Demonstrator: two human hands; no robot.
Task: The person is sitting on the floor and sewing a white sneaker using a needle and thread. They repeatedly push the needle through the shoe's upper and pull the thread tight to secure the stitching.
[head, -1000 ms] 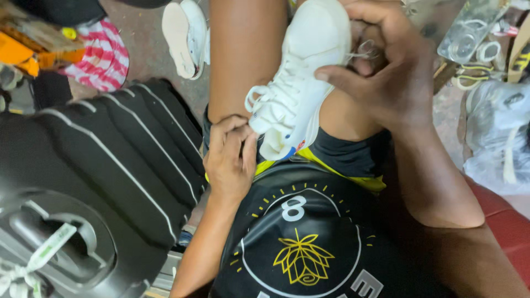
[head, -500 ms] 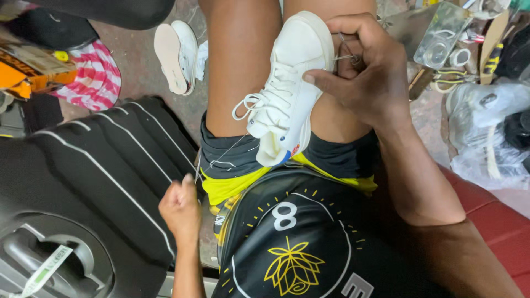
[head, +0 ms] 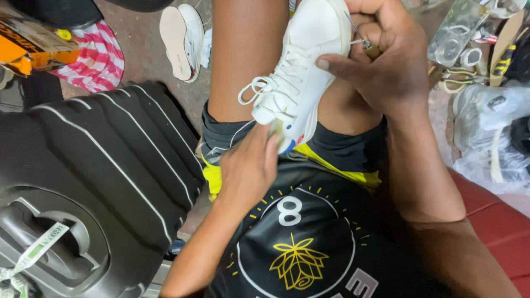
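Observation:
A white lace-up sneaker [head: 301,72] lies between my bare knees, toe pointing away from me. My right hand [head: 381,60] grips a thin metal awl with a wooden handle [head: 365,43] against the shoe's right side near the sole. My left hand [head: 248,165] is closed around the heel end of the sneaker, just above my black shorts. A thin thread [head: 237,132] runs from the heel towards my left thigh. Part of the shoe's right side is hidden by my right hand.
A black ribbed hard suitcase [head: 94,182] lies at my left. Another white shoe [head: 182,38] rests sole-up on the floor ahead. A red-and-white striped bag [head: 96,60] sits at far left. Clear plastic bags with footwear [head: 486,121] pile up at right.
My left hand had pulled down and away from the shoe drawing the thread; now it is back up, holding the heel. My right hand stays on the shoe's side with the awl.

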